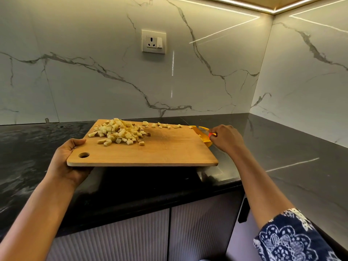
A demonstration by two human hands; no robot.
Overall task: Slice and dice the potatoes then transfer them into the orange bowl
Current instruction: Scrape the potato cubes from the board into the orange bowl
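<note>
Diced potatoes (117, 132): a loose heap of pale cubes lies on the far left part of the cutting board (160, 149). A thin trail of stray pieces runs along the board's far edge towards its right corner. A few yellow pieces show just past that corner, inside the orange bowl (206, 142).

Orange bowl: it stands on the bench (282, 147) at the board's far right corner. The board hides most of it, so only part of the rim and wall is visible.

Cutting board: wooden, with a round hole near its near left corner. It is held clear of the bench and casts a dark shadow on the surface below.

Left hand (68, 161): it grips the near left corner of the board, with the thumb on the top face beside the hole and the fingers curled underneath.

Right hand (227, 139): the fingers are closed round the red-orange handle of a knife (211, 134). The pale blade points towards the board's corner, above the bowl. Contact between blade and board cannot be determined.

Surroundings: the bench is dark polished stone with ribbed cabinet doors (131, 236) below it. The marble-veined wall carries a socket plate (154, 41). The right forearm ends in a blue-and-white patterned sleeve (288, 240).
</note>
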